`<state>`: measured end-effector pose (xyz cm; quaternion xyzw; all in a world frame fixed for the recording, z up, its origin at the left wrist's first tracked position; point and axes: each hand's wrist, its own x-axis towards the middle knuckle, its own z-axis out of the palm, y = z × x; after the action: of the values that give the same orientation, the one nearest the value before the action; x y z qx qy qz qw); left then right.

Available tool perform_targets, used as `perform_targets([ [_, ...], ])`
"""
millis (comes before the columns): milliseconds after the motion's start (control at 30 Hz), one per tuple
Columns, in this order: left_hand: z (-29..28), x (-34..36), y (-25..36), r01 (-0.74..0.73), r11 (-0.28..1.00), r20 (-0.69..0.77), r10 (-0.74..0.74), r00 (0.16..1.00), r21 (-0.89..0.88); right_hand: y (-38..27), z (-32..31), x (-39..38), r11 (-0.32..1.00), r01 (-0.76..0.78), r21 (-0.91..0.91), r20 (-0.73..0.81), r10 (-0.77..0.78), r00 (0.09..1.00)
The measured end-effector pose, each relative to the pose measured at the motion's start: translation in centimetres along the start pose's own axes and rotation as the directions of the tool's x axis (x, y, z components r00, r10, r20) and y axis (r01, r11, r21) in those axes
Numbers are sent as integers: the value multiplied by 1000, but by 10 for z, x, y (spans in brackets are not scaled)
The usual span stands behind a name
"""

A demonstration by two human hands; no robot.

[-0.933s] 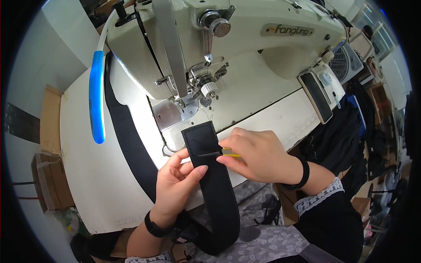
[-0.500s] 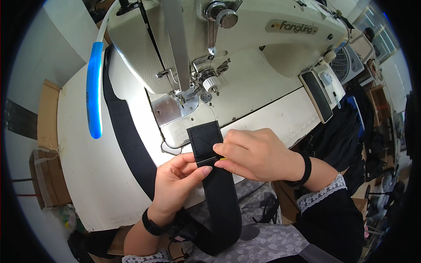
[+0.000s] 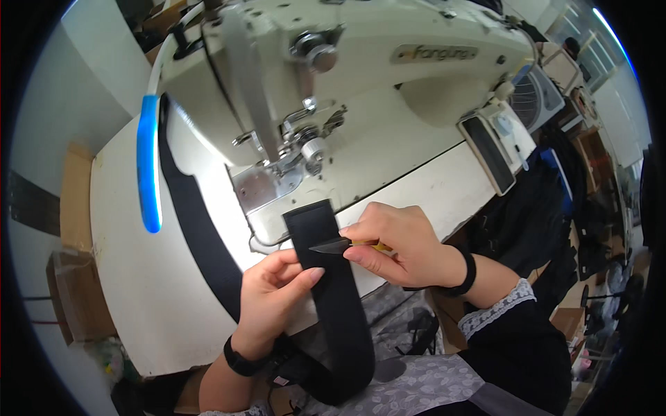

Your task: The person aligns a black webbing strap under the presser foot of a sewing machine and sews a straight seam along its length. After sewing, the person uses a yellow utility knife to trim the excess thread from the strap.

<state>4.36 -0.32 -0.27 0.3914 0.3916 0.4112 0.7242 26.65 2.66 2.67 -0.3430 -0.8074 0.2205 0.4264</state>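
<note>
A wide black strap (image 3: 340, 305) runs from my lap up to the sewing machine's front edge, its squared end lying beside the machine bed. My left hand (image 3: 274, 291) pinches the strap's left edge between thumb and fingers. In my right hand (image 3: 399, 246) are small yellow-handled thread snips (image 3: 331, 246), their dark pointed blade lying across the strap and aimed left. Most of the handle is hidden by my fingers. The sewing machine's needle and presser foot area (image 3: 277, 170) is just beyond the strap's end.
A long black band (image 3: 198, 229) curves along the white table (image 3: 139, 298) on the left. The blue-cased lamp (image 3: 148, 166) hangs above it. A phone (image 3: 488, 154) lies at the table's right, near dark cloth (image 3: 520, 215). Cardboard boxes (image 3: 80, 291) stand at far left.
The snips' blade has turned from edge-on to show its flat side, above the left thumb. The stitching seen near the strap's end no longer shows. My view has shifted slightly.
</note>
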Motion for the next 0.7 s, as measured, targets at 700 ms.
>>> perform_targets([
  [700,-7,12,-4,-153,973,-317,92,944,-173,-17,-2,-34,999,27,-35,210,-19,978],
])
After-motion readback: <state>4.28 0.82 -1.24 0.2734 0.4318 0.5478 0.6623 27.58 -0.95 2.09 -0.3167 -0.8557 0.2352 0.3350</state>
